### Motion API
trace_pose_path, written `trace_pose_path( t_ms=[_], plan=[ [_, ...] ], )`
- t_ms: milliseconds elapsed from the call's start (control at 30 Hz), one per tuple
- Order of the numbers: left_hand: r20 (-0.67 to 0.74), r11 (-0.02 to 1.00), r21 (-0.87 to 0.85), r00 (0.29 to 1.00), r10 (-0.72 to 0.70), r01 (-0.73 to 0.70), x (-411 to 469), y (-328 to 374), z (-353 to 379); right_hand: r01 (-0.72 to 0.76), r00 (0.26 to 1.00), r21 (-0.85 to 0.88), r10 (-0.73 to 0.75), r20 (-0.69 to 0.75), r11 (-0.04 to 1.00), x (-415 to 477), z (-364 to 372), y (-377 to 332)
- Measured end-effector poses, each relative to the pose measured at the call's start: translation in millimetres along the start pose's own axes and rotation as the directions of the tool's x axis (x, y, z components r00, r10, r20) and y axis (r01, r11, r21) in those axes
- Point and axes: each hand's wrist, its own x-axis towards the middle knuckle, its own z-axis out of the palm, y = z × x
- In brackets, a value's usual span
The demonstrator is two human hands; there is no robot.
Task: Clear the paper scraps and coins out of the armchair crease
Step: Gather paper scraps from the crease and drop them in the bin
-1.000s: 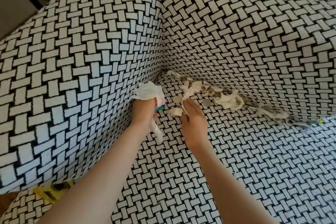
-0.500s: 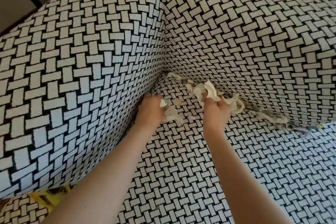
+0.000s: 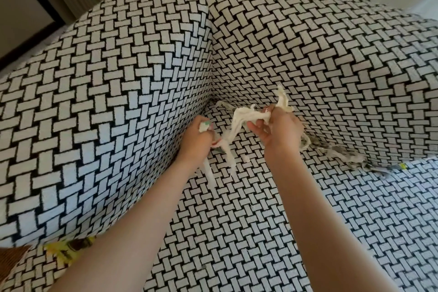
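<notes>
My right hand (image 3: 279, 131) grips a bunch of torn white paper scraps (image 3: 246, 117), lifted above the seat, with strips trailing down toward the cushion. My left hand (image 3: 199, 141) is closed round another wad of scraps (image 3: 204, 126) close to the armrest wall, a strip dangling below it. More greyish paper scraps (image 3: 341, 153) lie along the crease between seat and backrest to the right of my right hand. A few scraps (image 3: 222, 104) sit in the back corner of the crease. No coins are plainly visible.
The armchair has black-and-white woven fabric: armrest (image 3: 106, 106) on the left, backrest (image 3: 320, 66) behind, seat cushion (image 3: 237, 232) in front. A yellow item (image 3: 68, 250) pokes out under the armrest at lower left. A small yellow-green bit (image 3: 402, 166) sits in the crease at the right.
My right hand has lifted a bunch of scraps up off the crease and toward the left hand. The left hand stays by the armrest, still clutching its wad.
</notes>
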Motion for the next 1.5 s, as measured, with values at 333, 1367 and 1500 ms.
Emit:
trace_pose_path(
  t_ms=[333,1367,1500],
  plan=[
    [0.264,0.729,-0.630,0.956,-0.125,0.270,-50,32,8,0.238,0.971,-0.472,-0.224,0.086,0.849,-43,-1,52],
    [-0.340,0.613,-0.785,0.891,-0.299,-0.094,-306,-164,-204,0.546,0.625,-0.399,-0.042,0.779,0.737,-326,-33,273],
    [-0.444,0.555,-0.813,0.806,-0.391,-0.179,-340,-215,-228,0.633,0.472,-0.403,0.084,0.878,0.661,-351,-38,321]
  ],
)
